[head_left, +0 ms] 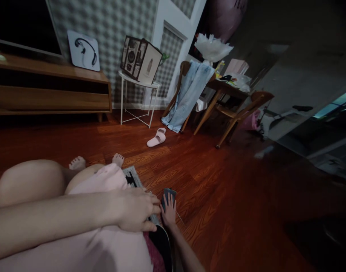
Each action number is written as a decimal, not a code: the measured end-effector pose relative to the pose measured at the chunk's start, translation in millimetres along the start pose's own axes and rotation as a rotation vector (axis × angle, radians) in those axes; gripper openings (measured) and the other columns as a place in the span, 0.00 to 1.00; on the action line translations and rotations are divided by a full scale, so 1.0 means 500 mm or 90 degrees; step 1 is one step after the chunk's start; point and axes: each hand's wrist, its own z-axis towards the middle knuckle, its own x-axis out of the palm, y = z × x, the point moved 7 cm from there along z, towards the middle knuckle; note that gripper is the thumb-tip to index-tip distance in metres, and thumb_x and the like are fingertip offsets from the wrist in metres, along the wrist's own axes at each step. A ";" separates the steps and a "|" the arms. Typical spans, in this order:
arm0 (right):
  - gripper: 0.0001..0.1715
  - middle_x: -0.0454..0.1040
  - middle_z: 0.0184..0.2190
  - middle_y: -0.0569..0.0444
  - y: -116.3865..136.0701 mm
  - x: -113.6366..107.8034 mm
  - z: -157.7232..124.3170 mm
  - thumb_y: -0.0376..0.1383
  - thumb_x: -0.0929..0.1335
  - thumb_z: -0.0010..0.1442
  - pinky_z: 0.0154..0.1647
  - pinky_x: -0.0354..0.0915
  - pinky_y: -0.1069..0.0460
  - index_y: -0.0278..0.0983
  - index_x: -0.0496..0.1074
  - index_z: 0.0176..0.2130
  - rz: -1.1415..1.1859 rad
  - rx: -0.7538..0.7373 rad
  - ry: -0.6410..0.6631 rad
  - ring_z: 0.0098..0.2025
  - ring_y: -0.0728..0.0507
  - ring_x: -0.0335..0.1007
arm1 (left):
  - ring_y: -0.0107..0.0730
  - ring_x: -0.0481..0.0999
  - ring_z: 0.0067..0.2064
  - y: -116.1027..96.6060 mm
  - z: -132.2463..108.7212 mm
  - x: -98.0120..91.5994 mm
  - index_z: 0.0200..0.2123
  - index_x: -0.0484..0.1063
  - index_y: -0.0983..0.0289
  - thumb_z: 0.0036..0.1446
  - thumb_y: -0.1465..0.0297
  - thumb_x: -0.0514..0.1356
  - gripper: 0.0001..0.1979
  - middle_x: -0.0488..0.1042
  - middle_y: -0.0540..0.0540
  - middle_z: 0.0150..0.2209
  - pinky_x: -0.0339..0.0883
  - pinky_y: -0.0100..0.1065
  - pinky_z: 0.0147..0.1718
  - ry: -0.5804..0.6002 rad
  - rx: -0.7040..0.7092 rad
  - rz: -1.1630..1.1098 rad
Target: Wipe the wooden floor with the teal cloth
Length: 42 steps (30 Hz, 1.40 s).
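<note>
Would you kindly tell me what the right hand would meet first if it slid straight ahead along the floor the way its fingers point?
The right hand already has its fingertips on a small dark rectangular object. Beyond that lies bare red-brown wooden floor, though depth is hard to judge.

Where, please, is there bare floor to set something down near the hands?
Bare wooden floor lies right of the right hand and dark phone, up toward the pink slipper and wooden chair. It is crowded by the left hand, printed paper and knees.

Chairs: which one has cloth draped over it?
The left chair, nearer the white side table; light-blue cloth hangs from its back. The right chair is bare.
</note>
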 end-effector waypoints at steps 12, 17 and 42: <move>0.35 0.42 0.74 0.53 -0.246 -0.040 -0.139 0.48 0.49 0.69 0.71 0.38 0.36 0.43 0.48 0.71 -0.029 0.220 -0.013 0.74 0.42 0.32 | 0.48 0.68 0.62 0.004 -0.004 0.008 0.61 0.70 0.58 0.67 0.57 0.57 0.22 0.66 0.60 0.64 0.58 0.44 0.61 0.026 -0.020 0.007; 0.38 0.42 0.73 0.44 -0.249 -0.018 -0.030 0.49 0.47 0.68 0.68 0.39 0.29 0.39 0.46 0.72 0.019 0.373 -0.070 0.74 0.36 0.33 | 0.51 0.66 0.64 0.004 0.004 0.011 0.62 0.68 0.60 0.68 0.57 0.56 0.23 0.64 0.63 0.65 0.57 0.48 0.61 0.049 -0.022 0.007; 0.41 0.47 0.72 0.37 -0.205 0.000 -0.016 0.51 0.47 0.68 0.65 0.42 0.25 0.34 0.53 0.70 0.070 0.377 -0.165 0.73 0.32 0.35 | 0.52 0.65 0.65 0.006 0.002 0.010 0.63 0.67 0.60 0.68 0.56 0.55 0.25 0.64 0.63 0.65 0.58 0.51 0.61 0.041 -0.015 -0.005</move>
